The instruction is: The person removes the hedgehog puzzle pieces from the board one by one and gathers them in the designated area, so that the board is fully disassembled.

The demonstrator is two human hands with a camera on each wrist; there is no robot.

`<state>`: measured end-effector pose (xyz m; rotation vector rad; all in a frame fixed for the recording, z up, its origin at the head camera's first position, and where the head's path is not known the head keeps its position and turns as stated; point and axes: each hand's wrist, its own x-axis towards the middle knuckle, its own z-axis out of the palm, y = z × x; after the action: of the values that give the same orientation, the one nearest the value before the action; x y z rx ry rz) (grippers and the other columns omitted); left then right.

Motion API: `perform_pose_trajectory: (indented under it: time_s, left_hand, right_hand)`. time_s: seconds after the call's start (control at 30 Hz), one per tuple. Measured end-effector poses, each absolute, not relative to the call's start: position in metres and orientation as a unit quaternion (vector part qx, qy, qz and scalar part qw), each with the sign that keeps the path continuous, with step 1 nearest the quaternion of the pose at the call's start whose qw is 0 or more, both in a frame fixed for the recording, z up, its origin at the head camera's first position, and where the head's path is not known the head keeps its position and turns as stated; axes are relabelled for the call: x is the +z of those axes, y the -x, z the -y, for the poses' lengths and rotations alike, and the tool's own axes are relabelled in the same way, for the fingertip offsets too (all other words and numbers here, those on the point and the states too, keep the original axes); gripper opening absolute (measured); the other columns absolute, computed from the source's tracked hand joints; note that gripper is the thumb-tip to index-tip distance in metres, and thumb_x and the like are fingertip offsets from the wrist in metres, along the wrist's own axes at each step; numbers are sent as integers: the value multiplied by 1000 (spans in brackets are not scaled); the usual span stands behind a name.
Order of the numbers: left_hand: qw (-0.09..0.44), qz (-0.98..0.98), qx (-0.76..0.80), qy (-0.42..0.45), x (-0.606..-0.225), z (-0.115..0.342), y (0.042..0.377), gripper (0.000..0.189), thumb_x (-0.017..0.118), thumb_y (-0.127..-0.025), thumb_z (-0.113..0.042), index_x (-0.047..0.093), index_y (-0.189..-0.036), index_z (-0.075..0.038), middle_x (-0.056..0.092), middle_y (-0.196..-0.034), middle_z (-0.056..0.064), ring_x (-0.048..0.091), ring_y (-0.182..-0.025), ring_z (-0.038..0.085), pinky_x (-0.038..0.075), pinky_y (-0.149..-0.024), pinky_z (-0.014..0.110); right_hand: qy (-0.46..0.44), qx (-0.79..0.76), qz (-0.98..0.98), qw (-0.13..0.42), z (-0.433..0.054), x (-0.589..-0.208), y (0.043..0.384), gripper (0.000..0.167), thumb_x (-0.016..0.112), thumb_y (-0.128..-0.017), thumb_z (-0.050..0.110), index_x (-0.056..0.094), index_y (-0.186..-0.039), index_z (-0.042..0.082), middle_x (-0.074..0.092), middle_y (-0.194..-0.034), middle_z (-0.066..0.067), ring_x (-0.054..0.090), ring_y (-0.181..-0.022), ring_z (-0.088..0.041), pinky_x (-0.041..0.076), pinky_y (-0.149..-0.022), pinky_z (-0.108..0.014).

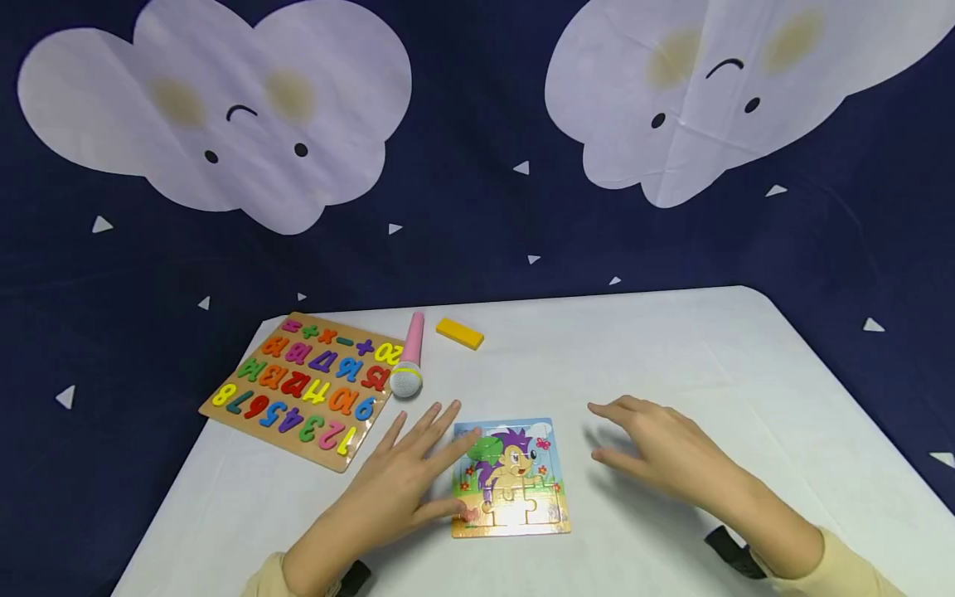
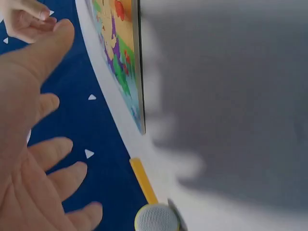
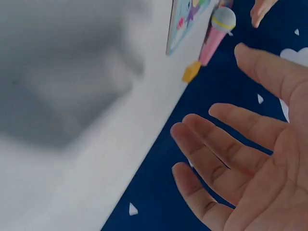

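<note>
In the head view, the whole hedgehog puzzle (image 1: 515, 464) is seen lying flat on the white counter (image 1: 671, 348), between the two hands. The left hand (image 1: 406, 485) is seen overlapping its left edge; in the left wrist view, that hand is shown raised above the counter, and the puzzle's thin dark side is revealed. The left fingers are spread wide. The right hand (image 1: 667, 444) is held apart from the puzzle's right edge; its palm, shown in the right wrist view, is bare, with the fingers loosely bent and the thumb set wide.

The number board (image 1: 287, 439) is shown whole only from the head, angled at the counter's left edge, with a pink microphone (image 1: 414, 340) beside its right corner and a yellow block (image 1: 459, 333) near the far edge. Open room is left on the right. The counter is backed by dark blue cloth (image 1: 477, 124) printed with clouds.
</note>
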<state>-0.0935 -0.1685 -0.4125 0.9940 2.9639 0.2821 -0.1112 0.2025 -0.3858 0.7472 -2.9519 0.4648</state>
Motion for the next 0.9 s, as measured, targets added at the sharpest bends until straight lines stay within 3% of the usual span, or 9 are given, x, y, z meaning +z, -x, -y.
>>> perform_pose_trajectory:
  time_s: [0.3,0.47,0.6,0.9]
  left_hand:
    - [43,-919,82,-382,-423,148,111,81,67,-98,-65,38,-168,-35,25,-180,10,31,-164,38,33,-128,66]
    - [58,-912,90,-396,-430,142,117,80,67,-98,-66,41,-166,-34,28,-179,9,35,-162,38,37,-127,64]
    - [63,-911,98,-395,-434,141,120,81,68,-96,-67,45,-165,-30,34,-176,13,41,-159,38,42,-124,62]
    - [90,-917,111,-371,-440,139,120,80,70,-94,-69,52,-160,-28,41,-171,14,46,-155,37,45,-123,56]
  right_hand:
    - [-252,150,956,10,-179,-400,132,49,86,-90,32,76,-132,6,76,-123,-10,75,-109,-30,64,-90,-52]
    - [-261,156,953,-8,-167,-407,141,48,88,-89,30,77,-128,5,77,-117,-8,73,-98,-20,64,-82,-43]
    - [-265,165,950,-17,-159,-411,146,48,90,-87,29,78,-126,5,77,-111,-6,64,-88,-11,57,-73,-31]
    - [-279,185,942,-36,-149,-423,151,48,93,-84,28,79,-122,2,74,-104,-3,57,-84,-5,52,-72,-24]
